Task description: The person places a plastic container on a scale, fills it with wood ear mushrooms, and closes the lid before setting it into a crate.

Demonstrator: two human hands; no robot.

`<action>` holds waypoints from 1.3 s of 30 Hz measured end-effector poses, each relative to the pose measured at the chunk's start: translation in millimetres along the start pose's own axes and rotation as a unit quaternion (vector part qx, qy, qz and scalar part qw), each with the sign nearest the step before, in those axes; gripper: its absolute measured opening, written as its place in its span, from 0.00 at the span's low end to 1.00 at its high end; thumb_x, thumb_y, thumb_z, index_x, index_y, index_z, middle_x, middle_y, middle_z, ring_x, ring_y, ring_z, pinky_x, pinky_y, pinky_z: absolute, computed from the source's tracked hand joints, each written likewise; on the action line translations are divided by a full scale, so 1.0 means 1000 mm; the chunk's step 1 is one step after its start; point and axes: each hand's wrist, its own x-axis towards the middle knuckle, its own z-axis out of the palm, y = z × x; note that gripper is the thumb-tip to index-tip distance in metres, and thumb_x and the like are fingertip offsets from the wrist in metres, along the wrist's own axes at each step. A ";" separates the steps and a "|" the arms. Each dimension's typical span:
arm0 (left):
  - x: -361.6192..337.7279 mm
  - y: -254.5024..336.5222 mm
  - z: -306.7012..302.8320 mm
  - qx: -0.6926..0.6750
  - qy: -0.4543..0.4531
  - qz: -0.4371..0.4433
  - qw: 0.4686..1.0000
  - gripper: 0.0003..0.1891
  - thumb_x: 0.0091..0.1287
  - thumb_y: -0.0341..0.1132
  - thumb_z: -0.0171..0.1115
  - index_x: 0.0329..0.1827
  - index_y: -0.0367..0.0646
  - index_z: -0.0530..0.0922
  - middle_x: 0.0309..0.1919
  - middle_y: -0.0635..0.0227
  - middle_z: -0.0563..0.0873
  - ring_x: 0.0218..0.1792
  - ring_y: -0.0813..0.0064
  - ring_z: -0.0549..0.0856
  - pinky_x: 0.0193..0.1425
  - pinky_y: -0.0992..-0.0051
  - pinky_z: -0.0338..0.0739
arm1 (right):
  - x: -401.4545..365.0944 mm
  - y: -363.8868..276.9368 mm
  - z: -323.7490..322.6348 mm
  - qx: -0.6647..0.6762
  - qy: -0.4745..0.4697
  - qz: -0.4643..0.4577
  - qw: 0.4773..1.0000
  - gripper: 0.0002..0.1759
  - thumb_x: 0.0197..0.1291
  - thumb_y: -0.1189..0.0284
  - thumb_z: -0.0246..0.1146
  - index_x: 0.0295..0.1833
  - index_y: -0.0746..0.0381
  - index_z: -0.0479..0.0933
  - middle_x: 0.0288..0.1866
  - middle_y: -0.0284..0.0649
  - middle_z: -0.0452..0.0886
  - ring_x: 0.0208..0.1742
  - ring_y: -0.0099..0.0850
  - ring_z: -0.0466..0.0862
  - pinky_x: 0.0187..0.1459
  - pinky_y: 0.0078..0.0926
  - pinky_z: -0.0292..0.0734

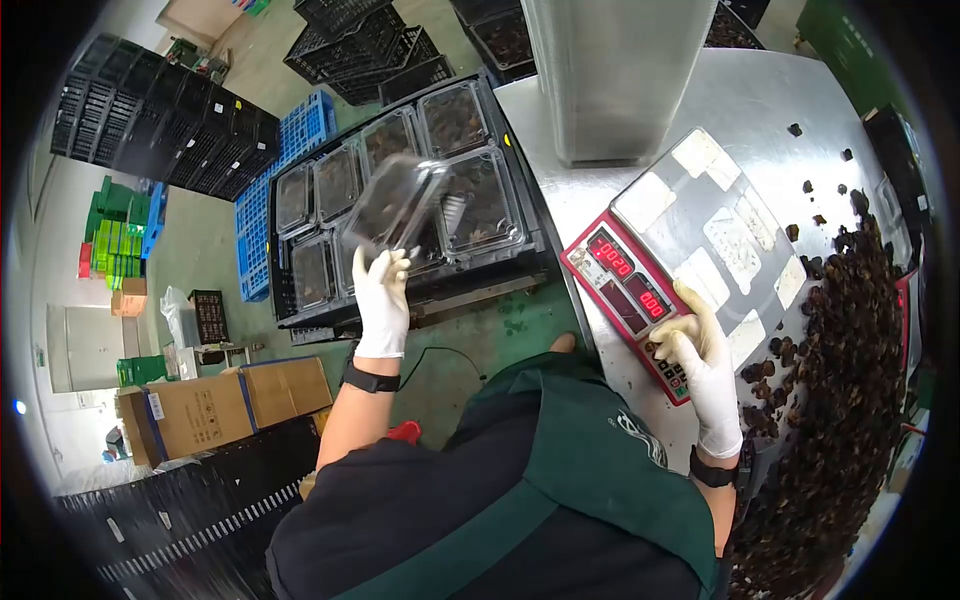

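My left hand [382, 298], in a white glove, is closed on the edge of a clear plastic container [385, 205], blurred and tilted above a black crate [535, 240]. In that crate sit several closed clear containers [478, 200] with dark contents. My right hand [700, 360], also gloved, rests at the keypad of a red digital scale [595, 262]. Its fingers are partly bent and apart, with one stretched along the display panel and others touching the keys. Nothing shows in its grasp. White patches mark the scale's grey weighing plate [735, 250].
Dark dried pieces [830, 400] are heaped on the metal table [750, 85] right of the scale. A tall stack of clear containers [610, 90] stands behind it. Black crates [165, 110], a blue pallet [255, 240] and a cardboard box [205, 415] stand to the left.
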 end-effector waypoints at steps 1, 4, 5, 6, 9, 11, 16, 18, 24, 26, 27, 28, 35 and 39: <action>-0.002 -0.009 -0.003 0.004 0.042 -0.003 0.999 0.46 0.70 0.28 0.63 0.83 0.43 0.39 0.48 0.53 0.85 0.40 0.67 0.86 0.41 0.76 0.79 | -0.002 0.002 -0.002 -0.002 0.010 0.002 1.000 0.31 0.70 0.79 0.53 0.78 0.67 0.60 0.42 0.39 0.83 0.40 0.22 0.79 0.50 0.20 0.76; -0.014 -0.035 -0.010 -0.038 0.040 -0.094 0.994 0.47 0.71 0.29 0.63 0.82 0.45 0.37 0.52 0.53 0.84 0.45 0.62 0.87 0.44 0.71 0.81 | -0.009 0.008 -0.013 -0.001 0.032 0.019 0.999 0.30 0.70 0.80 0.53 0.78 0.68 0.60 0.41 0.39 0.83 0.40 0.22 0.79 0.49 0.20 0.76; -0.023 -0.041 -0.009 -0.042 0.004 -0.128 0.991 0.46 0.71 0.29 0.63 0.81 0.45 0.38 0.54 0.53 0.83 0.46 0.60 0.87 0.45 0.70 0.82 | -0.013 0.013 -0.016 0.002 0.036 0.022 0.999 0.30 0.70 0.80 0.53 0.77 0.68 0.60 0.41 0.39 0.82 0.40 0.22 0.79 0.49 0.20 0.76; -0.045 -0.036 0.018 0.007 0.016 -0.136 0.990 0.13 0.75 0.34 0.60 0.58 0.42 0.70 0.52 0.59 0.85 0.50 0.66 0.84 0.47 0.73 0.81 | -0.015 0.018 -0.020 0.006 0.044 0.020 0.999 0.30 0.71 0.79 0.53 0.77 0.68 0.60 0.41 0.39 0.82 0.40 0.22 0.79 0.49 0.20 0.76; -0.046 -0.030 0.061 0.042 -0.123 -0.169 0.977 0.15 0.74 0.35 0.61 0.59 0.39 0.74 0.46 0.63 0.85 0.43 0.72 0.84 0.43 0.76 0.80 | -0.024 0.025 -0.030 0.010 0.071 0.020 0.997 0.29 0.70 0.80 0.54 0.76 0.70 0.62 0.41 0.39 0.83 0.39 0.22 0.79 0.47 0.19 0.76; -0.057 0.003 0.116 0.134 -0.279 -0.062 0.949 0.17 0.74 0.36 0.62 0.61 0.38 0.75 0.44 0.65 0.84 0.39 0.76 0.83 0.43 0.77 0.78 | -0.031 0.033 -0.036 0.023 0.086 0.017 0.996 0.27 0.69 0.81 0.55 0.74 0.69 0.64 0.41 0.39 0.84 0.38 0.22 0.80 0.46 0.19 0.77; -0.055 0.127 0.289 0.346 -0.206 0.765 0.502 0.22 0.65 0.20 0.64 0.63 0.37 0.78 0.59 0.56 0.82 0.60 0.58 0.80 0.68 0.61 0.71 | -0.044 0.049 -0.041 0.041 0.082 -0.028 0.995 0.21 0.72 0.76 0.57 0.68 0.63 0.73 0.40 0.35 0.85 0.38 0.19 0.81 0.44 0.19 0.79; -0.056 0.147 0.342 0.407 -0.246 0.741 0.474 0.23 0.73 0.28 0.58 0.71 0.37 0.73 0.65 0.51 0.78 0.68 0.53 0.75 0.74 0.60 0.66 | -0.052 0.061 -0.038 0.049 0.109 -0.056 0.991 0.19 0.71 0.73 0.59 0.65 0.63 0.76 0.40 0.35 0.86 0.38 0.21 0.82 0.44 0.22 0.79; 0.074 0.166 0.410 0.586 -0.364 0.567 0.450 0.16 0.76 0.35 0.57 0.59 0.32 0.80 0.51 0.52 0.88 0.51 0.64 0.87 0.59 0.71 0.76 | -0.094 0.093 -0.045 -0.018 0.189 -0.018 0.982 0.19 0.68 0.69 0.62 0.63 0.61 0.78 0.39 0.37 0.86 0.38 0.24 0.84 0.45 0.27 0.79; 0.065 0.176 0.416 0.596 -0.378 0.513 0.489 0.16 0.75 0.35 0.59 0.57 0.32 0.82 0.48 0.57 0.89 0.48 0.70 0.86 0.58 0.73 0.76 | -0.112 0.110 -0.046 0.019 0.223 -0.032 0.974 0.19 0.68 0.69 0.61 0.63 0.60 0.79 0.39 0.37 0.86 0.38 0.24 0.84 0.44 0.26 0.79; 0.057 0.179 0.416 0.615 -0.364 0.493 0.497 0.14 0.74 0.35 0.61 0.55 0.33 0.82 0.45 0.61 0.89 0.47 0.74 0.84 0.57 0.74 0.76 | -0.122 0.117 -0.050 0.007 0.243 -0.011 0.970 0.19 0.69 0.69 0.60 0.63 0.61 0.79 0.38 0.37 0.87 0.38 0.23 0.84 0.44 0.24 0.79; 0.089 0.189 0.416 0.560 -0.427 0.494 0.510 0.14 0.74 0.35 0.62 0.55 0.34 0.82 0.42 0.65 0.88 0.45 0.76 0.83 0.57 0.76 0.75 | -0.129 0.131 -0.053 0.026 0.282 -0.023 0.959 0.17 0.69 0.70 0.60 0.61 0.61 0.80 0.36 0.35 0.86 0.37 0.22 0.84 0.43 0.22 0.79; -0.009 0.193 0.413 0.496 -0.194 0.494 0.687 0.18 0.77 0.44 0.59 0.57 0.38 0.83 0.47 0.66 0.89 0.46 0.76 0.86 0.56 0.76 0.78 | -0.173 0.152 -0.121 -0.036 0.523 0.053 0.850 0.14 0.67 0.75 0.60 0.56 0.63 0.82 0.39 0.34 0.86 0.36 0.18 0.81 0.42 0.20 0.78; 0.000 0.161 0.381 0.410 -0.212 0.821 0.336 0.17 0.72 0.31 0.63 0.61 0.32 0.81 0.54 0.58 0.88 0.49 0.72 0.88 0.59 0.76 0.84 | -0.154 0.150 -0.166 -0.273 0.568 0.047 0.775 0.16 0.60 0.77 0.64 0.54 0.60 0.84 0.44 0.37 0.84 0.41 0.29 0.84 0.47 0.24 0.80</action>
